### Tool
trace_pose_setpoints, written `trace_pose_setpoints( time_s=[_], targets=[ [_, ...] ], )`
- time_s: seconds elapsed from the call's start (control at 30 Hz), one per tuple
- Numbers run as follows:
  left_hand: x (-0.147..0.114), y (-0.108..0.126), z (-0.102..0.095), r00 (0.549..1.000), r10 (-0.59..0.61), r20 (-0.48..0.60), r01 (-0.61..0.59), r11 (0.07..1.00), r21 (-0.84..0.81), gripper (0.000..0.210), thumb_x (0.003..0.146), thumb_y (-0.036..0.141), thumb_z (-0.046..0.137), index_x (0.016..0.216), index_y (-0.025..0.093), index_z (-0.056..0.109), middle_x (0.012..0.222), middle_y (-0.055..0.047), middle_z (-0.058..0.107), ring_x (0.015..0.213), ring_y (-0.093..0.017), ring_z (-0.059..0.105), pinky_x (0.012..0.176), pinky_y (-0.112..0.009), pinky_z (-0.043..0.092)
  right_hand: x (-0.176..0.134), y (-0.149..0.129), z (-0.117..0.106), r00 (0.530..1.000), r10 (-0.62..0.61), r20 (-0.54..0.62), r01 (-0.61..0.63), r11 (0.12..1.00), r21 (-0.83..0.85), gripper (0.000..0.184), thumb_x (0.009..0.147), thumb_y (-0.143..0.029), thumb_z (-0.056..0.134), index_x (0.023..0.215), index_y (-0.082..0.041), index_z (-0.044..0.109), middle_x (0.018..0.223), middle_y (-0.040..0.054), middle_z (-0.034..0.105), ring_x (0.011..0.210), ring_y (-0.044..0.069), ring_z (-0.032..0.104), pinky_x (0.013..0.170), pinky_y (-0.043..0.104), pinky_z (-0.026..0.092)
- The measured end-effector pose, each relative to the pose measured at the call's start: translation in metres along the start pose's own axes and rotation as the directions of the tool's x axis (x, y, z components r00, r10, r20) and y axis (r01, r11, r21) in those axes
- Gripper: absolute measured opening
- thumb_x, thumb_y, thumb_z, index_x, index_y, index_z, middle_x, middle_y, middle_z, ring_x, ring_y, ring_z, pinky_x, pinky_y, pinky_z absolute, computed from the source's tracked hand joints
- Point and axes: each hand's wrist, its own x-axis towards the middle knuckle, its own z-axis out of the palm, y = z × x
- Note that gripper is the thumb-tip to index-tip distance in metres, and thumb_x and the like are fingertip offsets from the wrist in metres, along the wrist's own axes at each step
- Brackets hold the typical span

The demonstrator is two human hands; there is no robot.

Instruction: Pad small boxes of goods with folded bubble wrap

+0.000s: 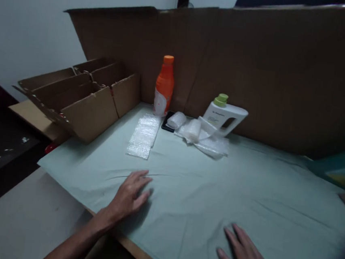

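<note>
My left hand [131,194] is over the pale green cloth [184,191] near the table's front left, fingers apart and holding nothing. At the lower right, my right hand [245,256] is by the same cloth, its fingers spread and nothing in them. Beyond the left hand lies a flat sheet of bubble wrap [143,137]. Farther back, a roll of bubble wrap [177,120] rests on a black flat object [167,122]. To its right sits another piece of bubble wrap [193,130], partly unrolled. Neither hand touches any of these.
An orange bottle [165,82] stands at the back, and a white jug with a green cap [219,114] leans near the cardboard wall [272,74]. Cardboard boxes with compartments [92,109] occupy the left end. A teal object [334,161] is at the right edge.
</note>
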Motion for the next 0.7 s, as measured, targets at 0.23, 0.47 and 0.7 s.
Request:
trace_pose_setpoints(
  time_s=[0.23,0.47,0.7],
  targets=[
    [0.107,-0.049,-0.053,0.941,-0.327,-0.088,0.338,0.906,0.256,0.066,0.080,0.023,0.076,0.142,0.014,0.056,0.154,-0.027,0.044,0.142,-0.046,0.043,0.111,-0.061,0.041,0.121,-0.102,0.065,0.901,-0.434,0.005,0.434,0.901,-0.022,0.042,0.101,-0.035,0.045,0.134,-0.018,0.066,0.142,0.0155,0.064,0.127,0.033,0.062,0.098,0.049,0.054],
    [0.162,-0.017,-0.012,0.979,-0.203,0.026,0.199,0.974,0.108,0.062,0.093,0.038,0.066,0.148,0.017,0.050,0.130,-0.014,0.068,0.108,-0.022,0.069,0.096,-0.034,0.055,0.128,-0.094,0.074,0.891,-0.453,-0.031,0.454,0.889,0.060,0.040,0.100,-0.036,0.050,0.134,-0.022,0.065,0.141,0.0122,0.066,0.126,0.031,0.063,0.096,0.046,0.055],
    [0.129,-0.037,-0.147,0.847,0.014,-0.532,0.280,0.838,0.468,0.066,0.087,0.035,0.066,0.145,0.011,0.048,0.155,-0.022,0.048,0.152,-0.039,0.031,0.125,-0.059,0.018,0.127,-0.092,0.076,0.900,-0.435,-0.018,0.434,0.895,0.103,0.041,0.099,-0.037,0.049,0.135,-0.024,0.065,0.142,0.0115,0.065,0.125,0.032,0.065,0.094,0.049,0.057]
  ],
)
